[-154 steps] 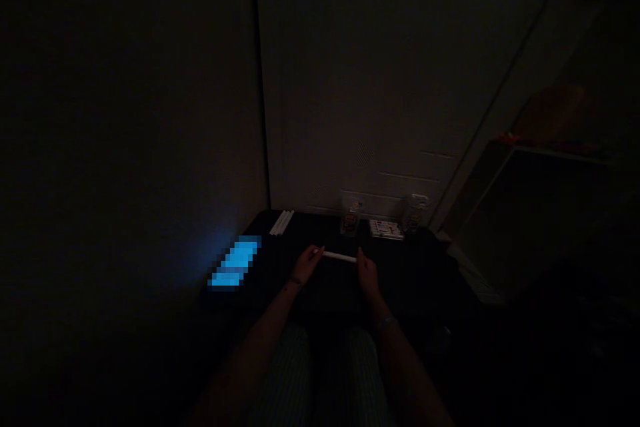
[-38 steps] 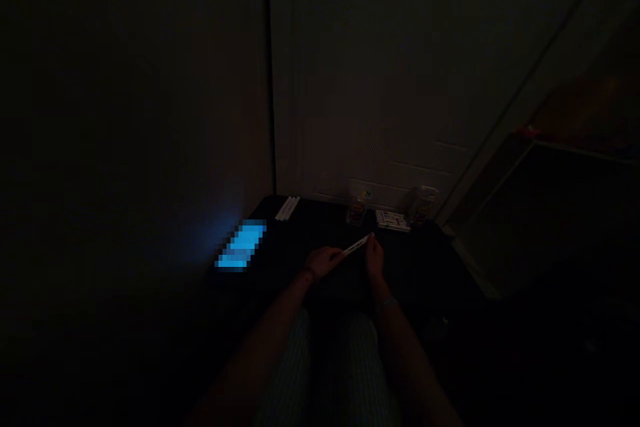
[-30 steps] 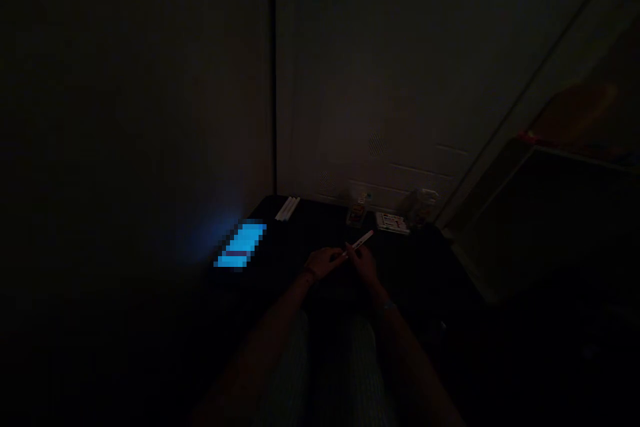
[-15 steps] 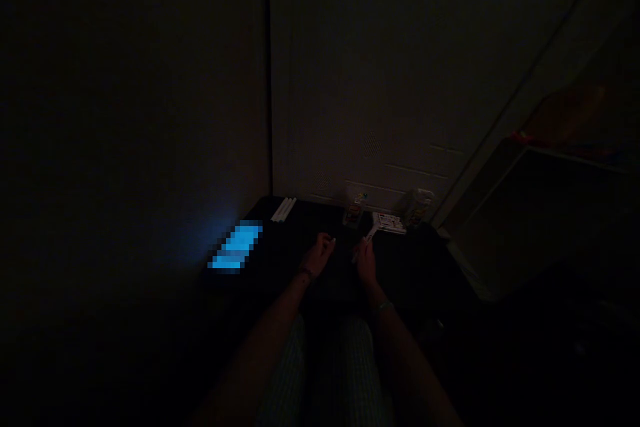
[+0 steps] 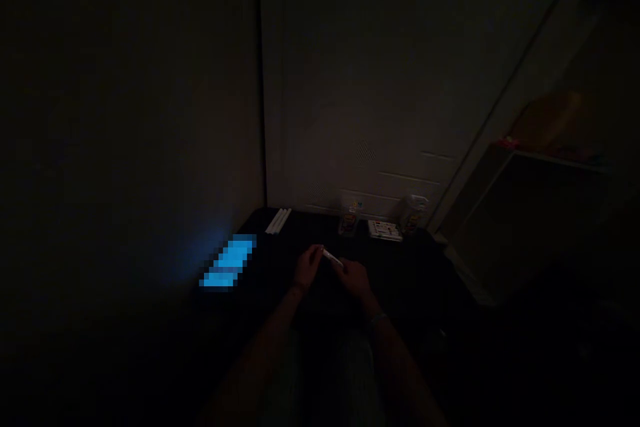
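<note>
The room is very dark. My left hand [image 5: 306,265] and my right hand [image 5: 354,276] meet over a dark table [image 5: 410,267]. Between them is a thin white stick [image 5: 332,258]. My left fingers pinch its left end and my right hand is closed round its right end. Only a short piece of the stick shows between the hands.
A glowing blue screen [image 5: 229,261] lies at the table's left edge. More white sticks [image 5: 279,221] lie at the back left corner. Two small clear containers [image 5: 349,221] [image 5: 413,217] and a flat printed card [image 5: 384,230] stand against the wall. A dark box-like piece of furniture [image 5: 525,213] is at right.
Five seconds ago both hands held the stick level by its ends. It then tilted up to the right and passed to the right hand alone. Now both hands grip it again, close together.
</note>
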Available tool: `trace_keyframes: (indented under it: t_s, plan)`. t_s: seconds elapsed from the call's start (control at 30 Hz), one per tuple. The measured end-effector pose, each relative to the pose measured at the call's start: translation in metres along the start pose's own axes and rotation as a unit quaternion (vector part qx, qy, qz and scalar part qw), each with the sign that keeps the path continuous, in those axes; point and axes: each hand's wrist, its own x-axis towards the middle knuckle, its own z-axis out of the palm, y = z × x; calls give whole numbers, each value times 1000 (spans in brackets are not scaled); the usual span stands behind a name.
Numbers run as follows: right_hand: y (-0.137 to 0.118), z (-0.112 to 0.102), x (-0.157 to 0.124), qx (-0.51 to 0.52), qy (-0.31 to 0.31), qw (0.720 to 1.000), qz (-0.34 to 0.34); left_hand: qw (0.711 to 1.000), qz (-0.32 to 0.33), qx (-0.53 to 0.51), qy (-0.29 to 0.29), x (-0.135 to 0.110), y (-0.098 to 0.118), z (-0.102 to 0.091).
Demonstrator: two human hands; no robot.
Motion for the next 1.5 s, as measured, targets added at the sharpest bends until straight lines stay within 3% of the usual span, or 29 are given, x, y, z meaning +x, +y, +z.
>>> trace_keyframes:
  t_s: [0.1,0.27,0.53,0.83,1.33,1.5]
  plan:
    - [3,2,2,40,11,999,0,999,-1,29,15,3,-6,-1]
    - [16,6,7,170,96,978,66,994,-48,55,81,4,-11,-7]
    - [26,9,14,274,143,948,71,996,-62,56,30,7,-22,-6]
    - [34,15,17,253,125,954,99,998,2,48,-45,6,-19,-5]
    - [26,8,13,199,99,965,139,998,-20,56,-3,6,-19,-4]
    - [25,9,11,175,96,973,119,997,-13,75,-3,5,-19,-3]
